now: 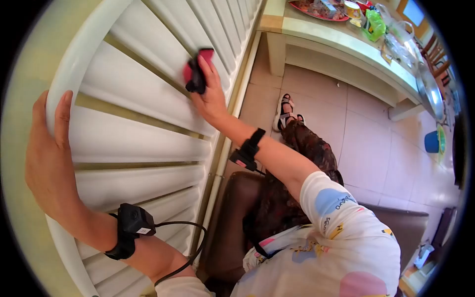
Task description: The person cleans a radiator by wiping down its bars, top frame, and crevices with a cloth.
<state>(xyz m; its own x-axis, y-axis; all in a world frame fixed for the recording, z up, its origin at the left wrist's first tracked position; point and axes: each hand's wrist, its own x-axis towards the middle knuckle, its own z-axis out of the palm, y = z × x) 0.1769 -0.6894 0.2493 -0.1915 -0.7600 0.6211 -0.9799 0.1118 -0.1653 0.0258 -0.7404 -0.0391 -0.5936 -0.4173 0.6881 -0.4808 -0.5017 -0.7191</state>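
A white radiator (143,133) with broad slats and gaps between them fills the left side of the view. My left hand (52,163) is hooked over its curved outer rail (81,59), thumb on one side and fingers on the other. My right hand (210,96) is closed on a small pink-and-black object (197,72), pressed to or just over a slat near the inner edge. Its exact kind is blurred and partly covered by the fingers. Black straps with small boxes sit on both wrists, the left box (136,219) trailing a cable.
A pale pipe (213,193) runs along the radiator's inner edge. At the upper right stands a table (341,42) bearing a red tray (321,10), a green bag (374,24) and clutter. A brown leather seat (230,218) is beneath me. A blue bucket (432,142) stands on the tiled floor (366,133).
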